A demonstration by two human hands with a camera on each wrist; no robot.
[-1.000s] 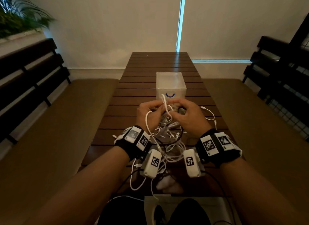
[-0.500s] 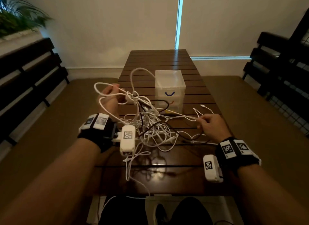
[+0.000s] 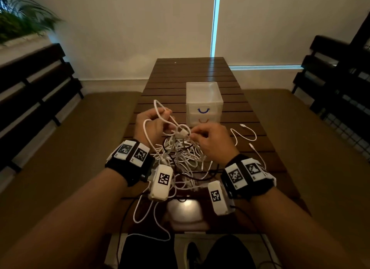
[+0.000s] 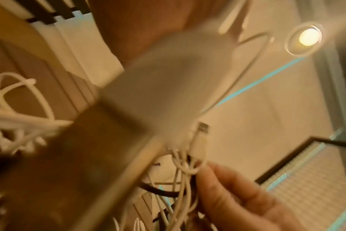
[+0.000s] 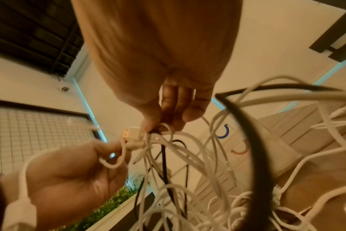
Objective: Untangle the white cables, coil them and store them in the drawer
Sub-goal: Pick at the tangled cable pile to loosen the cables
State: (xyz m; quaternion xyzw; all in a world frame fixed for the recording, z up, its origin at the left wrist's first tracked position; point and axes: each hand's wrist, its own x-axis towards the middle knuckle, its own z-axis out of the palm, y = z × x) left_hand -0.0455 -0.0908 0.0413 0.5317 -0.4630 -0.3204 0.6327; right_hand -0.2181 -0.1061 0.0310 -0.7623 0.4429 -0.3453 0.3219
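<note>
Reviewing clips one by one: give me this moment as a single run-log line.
phase: untangling | left hand: holds white cables | right hand: pinches knot | drawer unit: closed | stored: none visible

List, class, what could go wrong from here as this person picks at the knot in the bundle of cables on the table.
1. Both the left hand and right hand pinch the knot; pulling apart may tighten it.
2. A black cable runs through the white cables, so it may be dragged along or snag them.
3. A loop hangs over the table edge near the person's lap and could catch or pull the bundle down.
</note>
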